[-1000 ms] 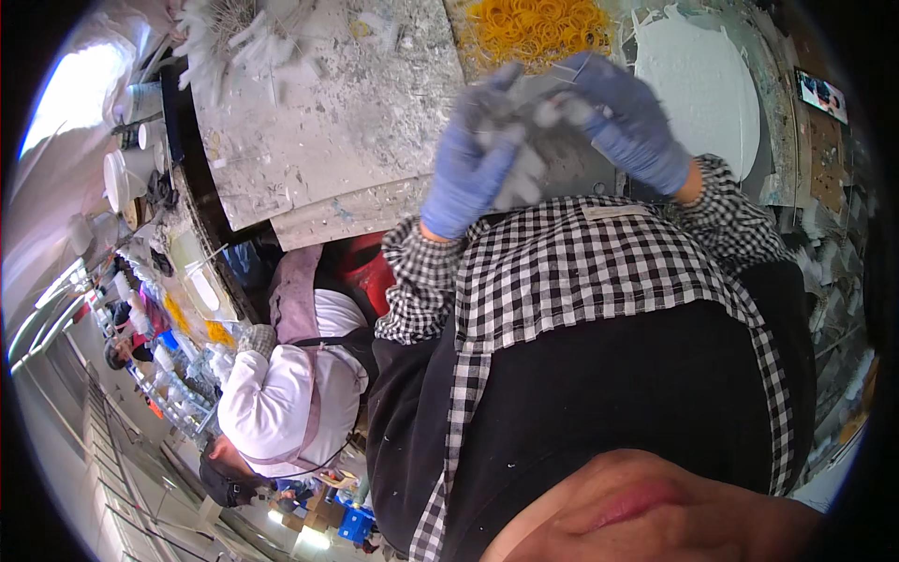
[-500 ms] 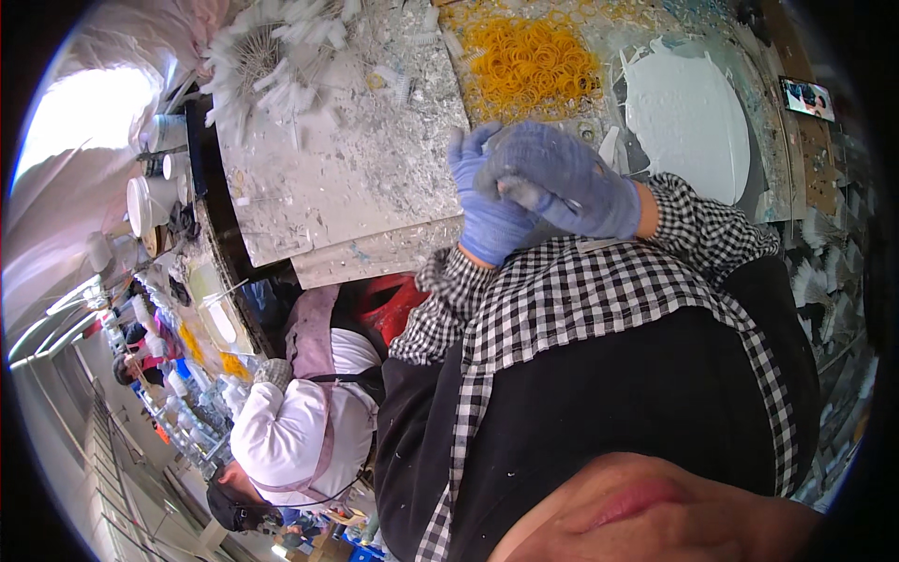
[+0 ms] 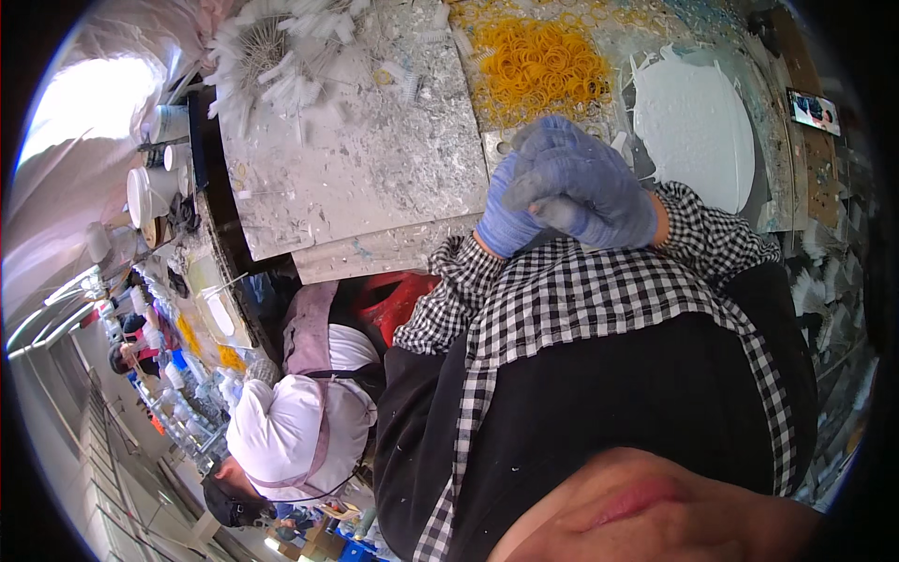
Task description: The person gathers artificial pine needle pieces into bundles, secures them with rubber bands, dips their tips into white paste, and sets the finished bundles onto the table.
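Both my hands wear blue-grey knit gloves and are pressed together in front of my checked apron [image 3: 599, 290], over the near table edge. My right hand [image 3: 595, 192] lies on top, its fingers curled over my left hand. My left hand [image 3: 508, 220] sits beneath and to the left, with its fingers mostly hidden behind the right. No tool or part shows between them. Just beyond them is a pile of yellow rubber rings [image 3: 543, 66]. To the right of the pile is a flat patch of white paste [image 3: 693, 126].
A stained pale board [image 3: 356, 178] covers the table's left part, with white bristle brushes [image 3: 267, 56] at its far end. A phone [image 3: 813, 111] stands at the far right. To my left a co-worker in a white top [image 3: 281, 421] sits close. White buckets [image 3: 150, 199] stand beyond.
My left fingers, spread out before, are now hidden behind my right hand. Both hands have closed together, and the left has shifted a little right.
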### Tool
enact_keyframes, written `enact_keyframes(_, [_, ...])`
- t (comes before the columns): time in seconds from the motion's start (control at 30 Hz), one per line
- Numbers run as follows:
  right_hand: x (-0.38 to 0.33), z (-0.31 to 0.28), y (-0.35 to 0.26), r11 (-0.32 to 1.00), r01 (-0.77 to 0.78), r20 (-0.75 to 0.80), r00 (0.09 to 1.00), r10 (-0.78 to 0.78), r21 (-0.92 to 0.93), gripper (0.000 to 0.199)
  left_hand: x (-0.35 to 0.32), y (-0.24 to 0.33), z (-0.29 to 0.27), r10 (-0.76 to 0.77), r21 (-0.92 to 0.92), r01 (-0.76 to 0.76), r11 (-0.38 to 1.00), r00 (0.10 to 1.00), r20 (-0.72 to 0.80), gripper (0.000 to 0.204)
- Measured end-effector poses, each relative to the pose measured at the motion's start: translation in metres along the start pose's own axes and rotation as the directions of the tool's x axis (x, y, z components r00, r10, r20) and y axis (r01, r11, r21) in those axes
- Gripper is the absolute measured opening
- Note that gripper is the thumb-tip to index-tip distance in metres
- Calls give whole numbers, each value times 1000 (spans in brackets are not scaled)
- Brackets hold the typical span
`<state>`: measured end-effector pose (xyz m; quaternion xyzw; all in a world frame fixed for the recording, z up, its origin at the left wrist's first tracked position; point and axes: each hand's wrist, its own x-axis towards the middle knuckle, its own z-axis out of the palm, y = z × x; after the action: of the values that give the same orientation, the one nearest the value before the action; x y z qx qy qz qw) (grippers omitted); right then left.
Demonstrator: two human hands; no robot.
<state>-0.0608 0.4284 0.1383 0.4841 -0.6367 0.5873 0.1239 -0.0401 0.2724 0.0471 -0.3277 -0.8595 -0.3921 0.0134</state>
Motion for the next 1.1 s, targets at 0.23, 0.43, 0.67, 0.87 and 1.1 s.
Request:
enact_keyframes(0.23, [10, -9, -8, 934, 26, 149, 988, 29, -357, 26, -16, -17, 35, -7, 77, 15, 997, 995, -104, 40])
enact_keyframes(0.43, [23, -74, 71, 820, -174, 19, 976, 219, -545, 24, 21, 19, -55, -80, -333, -34, 942, 943, -324, 41])
enact_keyframes(0.67, [-8, -126, 212, 430, -71, 174, 847, 503, -900, 18, 59, -59, -93, -244, 788, 22, 615, 956, 163, 41])
enact_keyframes(0.87, [-5, -123, 223, 378, 53, 275, 778, 565, -924, 18, 69, -92, -81, -142, 771, -196, 606, 927, 348, 32])
enact_keyframes(1.1, [-8, -139, 217, 476, 11, 282, 816, 504, -879, 17, 79, -83, -93, -48, 750, -288, 596, 919, 392, 31])
